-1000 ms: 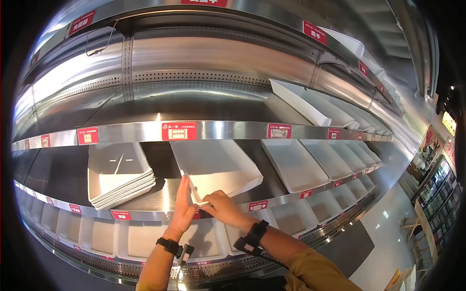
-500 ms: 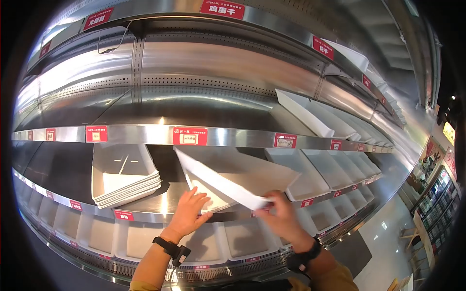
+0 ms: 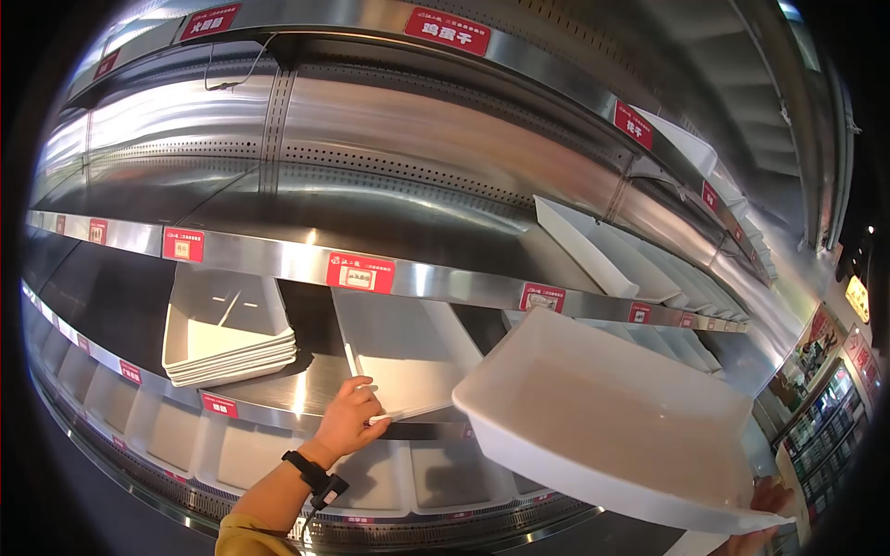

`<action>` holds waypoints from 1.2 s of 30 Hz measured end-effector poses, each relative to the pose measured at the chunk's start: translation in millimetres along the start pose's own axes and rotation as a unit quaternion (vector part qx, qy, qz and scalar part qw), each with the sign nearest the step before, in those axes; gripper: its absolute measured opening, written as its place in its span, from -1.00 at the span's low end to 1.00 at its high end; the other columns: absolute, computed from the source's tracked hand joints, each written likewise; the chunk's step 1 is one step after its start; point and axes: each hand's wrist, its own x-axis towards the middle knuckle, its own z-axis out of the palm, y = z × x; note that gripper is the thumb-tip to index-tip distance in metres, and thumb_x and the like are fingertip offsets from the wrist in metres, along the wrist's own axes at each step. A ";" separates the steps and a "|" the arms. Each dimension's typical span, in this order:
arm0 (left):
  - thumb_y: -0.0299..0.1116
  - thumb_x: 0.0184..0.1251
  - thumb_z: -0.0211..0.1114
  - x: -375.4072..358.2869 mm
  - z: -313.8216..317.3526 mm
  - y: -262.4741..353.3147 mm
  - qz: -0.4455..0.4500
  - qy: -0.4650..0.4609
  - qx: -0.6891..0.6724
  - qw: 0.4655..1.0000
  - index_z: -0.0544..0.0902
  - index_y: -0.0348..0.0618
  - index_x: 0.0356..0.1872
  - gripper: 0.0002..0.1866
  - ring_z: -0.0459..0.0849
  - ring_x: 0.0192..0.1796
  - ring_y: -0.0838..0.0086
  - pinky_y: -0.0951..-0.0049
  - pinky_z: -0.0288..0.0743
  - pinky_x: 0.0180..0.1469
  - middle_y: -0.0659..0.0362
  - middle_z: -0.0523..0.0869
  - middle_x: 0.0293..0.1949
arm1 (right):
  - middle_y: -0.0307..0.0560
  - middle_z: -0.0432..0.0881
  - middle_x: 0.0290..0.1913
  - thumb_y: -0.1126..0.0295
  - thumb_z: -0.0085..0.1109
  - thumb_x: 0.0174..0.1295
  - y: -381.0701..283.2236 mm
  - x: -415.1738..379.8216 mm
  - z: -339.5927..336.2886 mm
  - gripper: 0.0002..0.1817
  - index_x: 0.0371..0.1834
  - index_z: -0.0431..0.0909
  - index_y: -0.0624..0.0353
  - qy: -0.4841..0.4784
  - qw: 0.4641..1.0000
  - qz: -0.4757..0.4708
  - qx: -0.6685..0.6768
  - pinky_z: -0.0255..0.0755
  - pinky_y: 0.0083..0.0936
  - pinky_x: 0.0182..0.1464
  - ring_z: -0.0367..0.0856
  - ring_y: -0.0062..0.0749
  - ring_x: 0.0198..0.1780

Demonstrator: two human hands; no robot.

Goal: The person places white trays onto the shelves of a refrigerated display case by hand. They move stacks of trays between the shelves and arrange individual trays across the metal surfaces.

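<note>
My right hand (image 3: 768, 505), partly hidden behind the rim, grips one end of a white display tray (image 3: 603, 408). That tray is tilted and raised in front of the shelves at the lower right. On the middle shelf lies another white tray (image 3: 403, 347), set at a slight angle. My left hand (image 3: 350, 422) has its fingers curled over the front left corner of this one. Left of it, a stack of several white trays (image 3: 230, 360) rests on the same shelf.
The metal shelf edge (image 3: 436, 287) above carries red labels (image 3: 360, 273). More white trays (image 3: 593, 236) lean on the upper shelf at right. A row of trays (image 3: 366, 477) fills the bottom level. Glass-door coolers (image 3: 828, 417) stand far right.
My right hand has drawn its tray away from the shelf, rightward and toward me, uncovering the tray beneath. My left hand's fingers, spread before, are now closed on that lower tray's corner.
</note>
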 end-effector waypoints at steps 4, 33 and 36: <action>-0.24 0.15 0.43 -1.2 -0.7 1.7 -0.005 0.012 0.000 1.000 0.69 -0.10 -0.43 -0.82 0.50 0.23 0.06 0.17 0.52 0.11 0.20 0.63 -0.26 | 0.02 0.29 0.29 0.00 0.17 0.37 15.5 32.7 48.3 -0.22 0.49 0.06 0.14 0.185 0.915 -0.172 -0.313 0.13 -0.02 0.39 0.26 -0.14 0.34; -0.27 0.16 0.38 1.8 6.2 11.3 -0.052 -0.047 0.061 0.996 0.63 -0.15 -0.34 -0.81 0.41 0.30 -0.04 0.09 0.46 0.17 0.04 0.61 -0.14 | 0.22 0.48 0.19 0.39 0.32 0.15 359.6 255.7 358.1 -0.41 0.23 0.34 0.35 -0.038 0.838 -0.122 -0.531 0.40 -0.15 0.15 0.50 0.05 0.10; -0.24 0.15 0.39 5.8 0.2 14.9 -0.052 -0.056 0.045 0.996 0.64 -0.15 -0.34 -0.79 0.44 0.27 0.00 0.10 0.45 0.17 0.05 0.62 -0.16 | 0.27 0.36 0.35 0.44 0.25 0.19 350.0 205.3 366.0 -0.35 0.36 0.27 0.32 -0.060 0.872 -0.126 -0.469 0.31 -0.08 0.27 0.42 0.12 0.24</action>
